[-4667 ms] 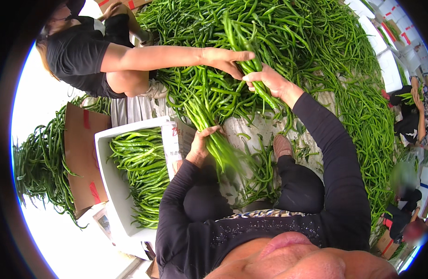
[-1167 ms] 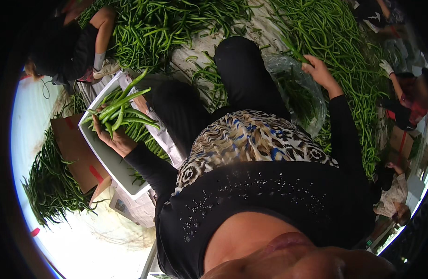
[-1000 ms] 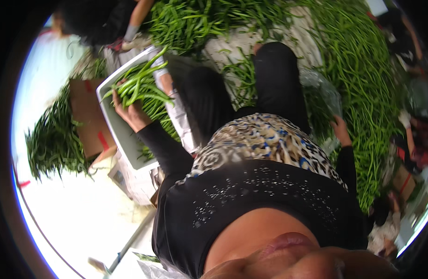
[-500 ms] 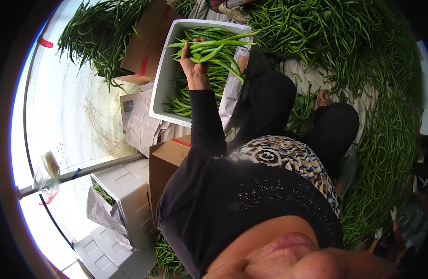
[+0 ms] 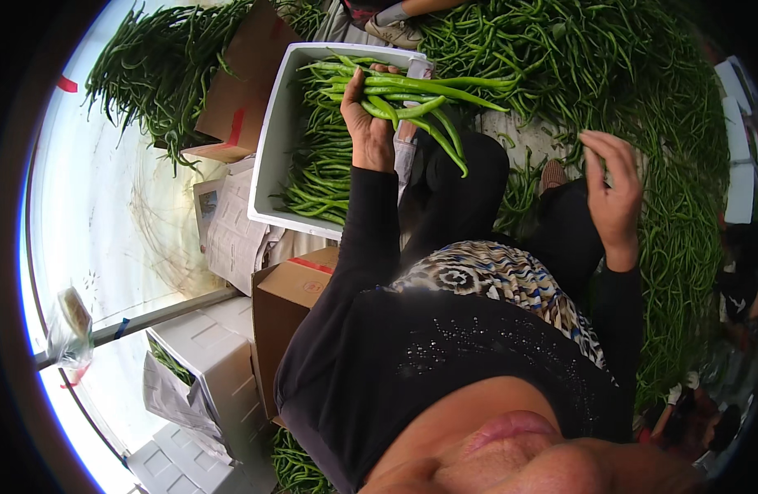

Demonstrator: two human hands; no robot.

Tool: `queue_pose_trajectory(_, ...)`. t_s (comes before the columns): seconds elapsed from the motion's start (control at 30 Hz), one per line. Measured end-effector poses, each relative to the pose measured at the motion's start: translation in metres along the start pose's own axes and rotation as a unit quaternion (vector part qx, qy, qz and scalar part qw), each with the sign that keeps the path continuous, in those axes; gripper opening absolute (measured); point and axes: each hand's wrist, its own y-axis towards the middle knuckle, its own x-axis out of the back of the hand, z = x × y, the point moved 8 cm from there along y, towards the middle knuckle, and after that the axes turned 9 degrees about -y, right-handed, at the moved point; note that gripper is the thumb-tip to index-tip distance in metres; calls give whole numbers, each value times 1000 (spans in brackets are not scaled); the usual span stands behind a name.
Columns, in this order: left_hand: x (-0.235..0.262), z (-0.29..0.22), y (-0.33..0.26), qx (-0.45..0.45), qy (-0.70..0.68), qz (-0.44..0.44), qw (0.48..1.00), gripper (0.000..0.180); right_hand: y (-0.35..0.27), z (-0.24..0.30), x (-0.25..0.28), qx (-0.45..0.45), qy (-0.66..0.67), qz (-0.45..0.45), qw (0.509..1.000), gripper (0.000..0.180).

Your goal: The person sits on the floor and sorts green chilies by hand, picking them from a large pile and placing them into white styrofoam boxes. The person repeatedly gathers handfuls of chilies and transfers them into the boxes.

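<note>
My left hand (image 5: 369, 128) is closed around a bunch of long green chili peppers (image 5: 428, 86), held over the right part of a white foam box (image 5: 268, 165). Their ends stick out past the box's right side, and some hang down. More green peppers (image 5: 317, 177) lie inside the box below my hand. Out to the right, my right hand (image 5: 616, 185) is raised near my knee with thumb and fingers apart. I see nothing in it. Loose peppers (image 5: 576, 49) are heaped on the floor beyond it.
A cardboard box (image 5: 235, 90) with dark green peppers stands left of the foam box. Another carton (image 5: 292, 288) and stacked white foam boxes (image 5: 206, 337) are at my left. Someone's shoe (image 5: 394, 33) shows at the far edge; other people (image 5: 745, 272) are at the right.
My right hand has come into view at the right. My left hand, still gripping the peppers, has shifted right within the box's outline. The whole view has turned slightly.
</note>
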Motion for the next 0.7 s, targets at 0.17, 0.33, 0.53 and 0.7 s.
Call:
queue_pose_trajectory(0.17,-10,67,-12,53,28,-25,998,22,40,90,-77,255,-60,7,965,22)
queue_pose_trajectory(0.33,17,42,0,42,19,-59,997,19,30,98,-75,301,-63,31,951,22)
queue_pose_trajectory(0.53,53,-22,1,-39,11,-117,992,15,4,59,-7,157,78,57,983,23)
queue_pose_trajectory(0.7,76,-51,16,-24,-43,-125,991,18,-114,-99,73,-290,186,-43,938,24)
